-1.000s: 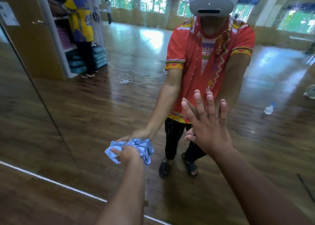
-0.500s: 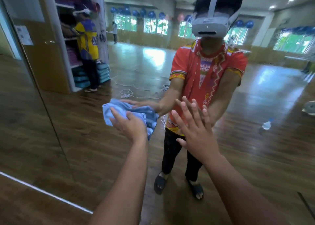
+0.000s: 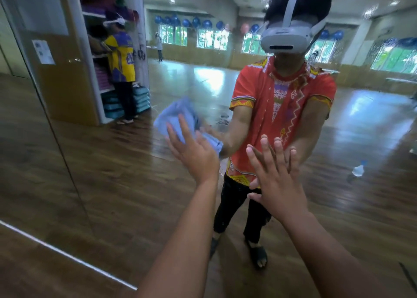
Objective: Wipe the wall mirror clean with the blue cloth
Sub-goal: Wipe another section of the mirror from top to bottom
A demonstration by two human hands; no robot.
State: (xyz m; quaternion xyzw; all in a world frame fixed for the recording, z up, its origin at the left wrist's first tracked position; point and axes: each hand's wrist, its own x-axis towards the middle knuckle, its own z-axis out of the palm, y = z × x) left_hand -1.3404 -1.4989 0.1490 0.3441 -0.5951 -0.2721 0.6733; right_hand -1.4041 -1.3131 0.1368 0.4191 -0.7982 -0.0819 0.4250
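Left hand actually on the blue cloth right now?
Touching. The head view shows the left hand laid flat, fingers straight, over the lower part of the blue cloth, pressing it against the wall mirror.

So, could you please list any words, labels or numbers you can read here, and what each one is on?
Nothing can be read with certainty; all of it shows as reflections in the wall mirror.
Paper notice on the brown door: print too small and blurred.
Yellow and purple shirt of the person at the shelves: large letters, blurred, not readable.
Headset front: any mark is too small to tell.
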